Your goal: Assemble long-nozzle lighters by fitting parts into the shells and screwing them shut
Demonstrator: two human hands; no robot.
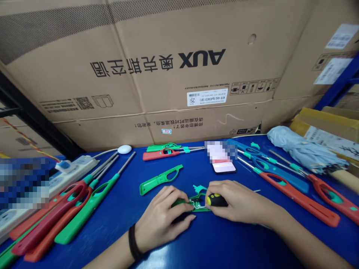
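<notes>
Blue tabletop (pixel 112 228), glossy, backed by big cardboard box (pixel 154 37) (its print upside down). Power strip (pixel 81 162) at left, folded umbrella (pixel 297 145) at right. Opened green lighter casing (pixel 206 210) lies at table's middle, between hands. Left hand (pixel 168 209): fingers gripping casing's end. Right hand (pixel 238 201): fingers wrapped around black-and-yellow tool handle (pixel 219 201).

Brown cardboard panel (pixel 151 89), blue tabletop (pixel 120 209); black post (pixel 36 116)
</notes>
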